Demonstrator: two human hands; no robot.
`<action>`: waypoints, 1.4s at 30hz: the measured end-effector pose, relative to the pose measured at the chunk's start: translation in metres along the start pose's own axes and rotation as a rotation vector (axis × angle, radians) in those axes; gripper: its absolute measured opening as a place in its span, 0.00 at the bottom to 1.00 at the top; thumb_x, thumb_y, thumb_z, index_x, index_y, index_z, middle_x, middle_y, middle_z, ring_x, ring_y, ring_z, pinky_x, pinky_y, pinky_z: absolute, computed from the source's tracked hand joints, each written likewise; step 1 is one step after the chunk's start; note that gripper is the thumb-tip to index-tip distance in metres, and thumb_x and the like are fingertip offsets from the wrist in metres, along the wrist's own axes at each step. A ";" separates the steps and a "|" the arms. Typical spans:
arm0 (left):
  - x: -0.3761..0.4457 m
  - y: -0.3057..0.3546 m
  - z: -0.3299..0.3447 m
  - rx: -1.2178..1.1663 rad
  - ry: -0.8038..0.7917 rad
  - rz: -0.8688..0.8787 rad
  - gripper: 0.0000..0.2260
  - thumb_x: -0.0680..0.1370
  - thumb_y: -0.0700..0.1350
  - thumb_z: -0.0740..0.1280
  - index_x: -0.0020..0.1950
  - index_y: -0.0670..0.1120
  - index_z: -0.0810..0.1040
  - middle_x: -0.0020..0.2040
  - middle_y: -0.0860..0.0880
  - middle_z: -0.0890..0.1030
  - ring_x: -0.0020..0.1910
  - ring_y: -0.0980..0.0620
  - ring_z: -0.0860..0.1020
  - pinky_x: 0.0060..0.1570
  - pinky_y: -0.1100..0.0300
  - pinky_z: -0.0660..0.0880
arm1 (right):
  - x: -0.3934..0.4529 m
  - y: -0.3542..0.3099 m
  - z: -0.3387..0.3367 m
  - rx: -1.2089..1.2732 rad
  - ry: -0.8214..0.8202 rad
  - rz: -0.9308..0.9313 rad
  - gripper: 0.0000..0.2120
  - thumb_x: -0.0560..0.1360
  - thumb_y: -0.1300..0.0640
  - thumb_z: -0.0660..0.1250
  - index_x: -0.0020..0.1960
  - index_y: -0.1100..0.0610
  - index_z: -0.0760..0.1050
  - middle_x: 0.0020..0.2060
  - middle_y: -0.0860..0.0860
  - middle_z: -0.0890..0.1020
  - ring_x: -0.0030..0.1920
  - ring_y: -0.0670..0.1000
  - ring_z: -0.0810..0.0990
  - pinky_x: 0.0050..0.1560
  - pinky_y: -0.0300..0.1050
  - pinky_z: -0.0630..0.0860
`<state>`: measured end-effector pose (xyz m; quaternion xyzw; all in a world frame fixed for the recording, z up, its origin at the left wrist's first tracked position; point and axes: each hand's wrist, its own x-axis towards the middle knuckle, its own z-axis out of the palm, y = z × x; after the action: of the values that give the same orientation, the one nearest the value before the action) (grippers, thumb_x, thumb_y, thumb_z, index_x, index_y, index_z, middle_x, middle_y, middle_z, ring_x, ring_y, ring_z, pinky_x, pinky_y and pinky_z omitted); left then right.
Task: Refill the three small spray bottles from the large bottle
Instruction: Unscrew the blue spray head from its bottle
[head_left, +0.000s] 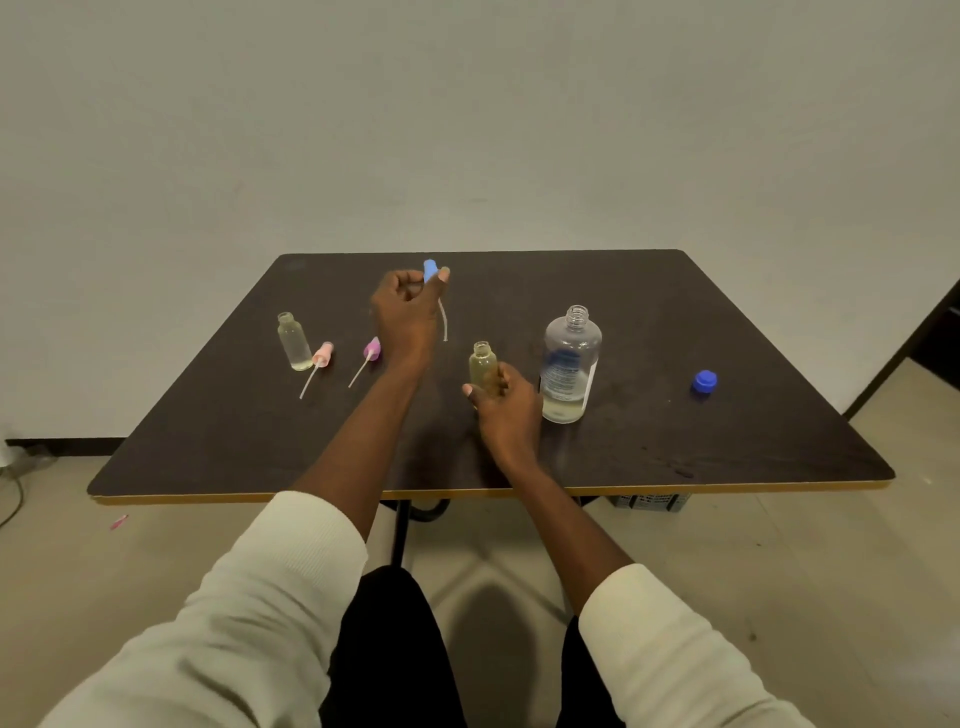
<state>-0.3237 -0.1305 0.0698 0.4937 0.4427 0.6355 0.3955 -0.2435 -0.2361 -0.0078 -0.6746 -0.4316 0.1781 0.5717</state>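
My left hand (408, 312) is raised above the dark table (727, 441) and pinches a blue spray head (430, 270), whose white tube hangs down from it. My right hand (506, 402) grips a small open bottle (483, 364) of yellowish liquid standing on the table. Right beside it stands the large clear bottle (570, 364), uncapped, with a little liquid at the bottom. Another small open bottle (293, 340) stands at the left, nearly empty. A pink spray head (321, 356) and a purple spray head (371, 349) lie next to it. I see no third small bottle.
The large bottle's blue cap (704, 382) lies on the table at the right. The table's front edge runs just before my forearms. A small pink item (118, 521) lies on the floor at the left, and cables trail at the far left.
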 end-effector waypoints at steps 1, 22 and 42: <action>0.000 -0.007 0.000 0.107 -0.010 0.031 0.11 0.73 0.50 0.76 0.45 0.46 0.78 0.36 0.50 0.80 0.33 0.56 0.76 0.35 0.64 0.73 | 0.000 0.000 0.000 0.001 0.021 -0.012 0.07 0.71 0.53 0.73 0.46 0.49 0.76 0.40 0.43 0.81 0.41 0.43 0.79 0.44 0.46 0.78; -0.026 -0.073 -0.012 0.776 -0.162 0.041 0.14 0.75 0.52 0.73 0.49 0.44 0.74 0.44 0.46 0.79 0.43 0.47 0.77 0.42 0.53 0.72 | 0.012 0.006 -0.002 -0.030 0.009 -0.010 0.09 0.71 0.54 0.74 0.45 0.47 0.75 0.38 0.39 0.78 0.40 0.40 0.77 0.40 0.38 0.71; -0.072 -0.049 -0.026 0.320 -0.356 0.205 0.14 0.80 0.46 0.68 0.63 0.41 0.77 0.55 0.50 0.81 0.49 0.68 0.78 0.47 0.76 0.72 | 0.007 0.005 -0.004 -0.070 0.007 -0.043 0.01 0.76 0.57 0.67 0.46 0.51 0.75 0.39 0.44 0.80 0.37 0.38 0.75 0.34 0.30 0.64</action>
<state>-0.3310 -0.1883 -0.0004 0.6963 0.4086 0.4973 0.3176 -0.2352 -0.2331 -0.0098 -0.6855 -0.4499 0.1484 0.5529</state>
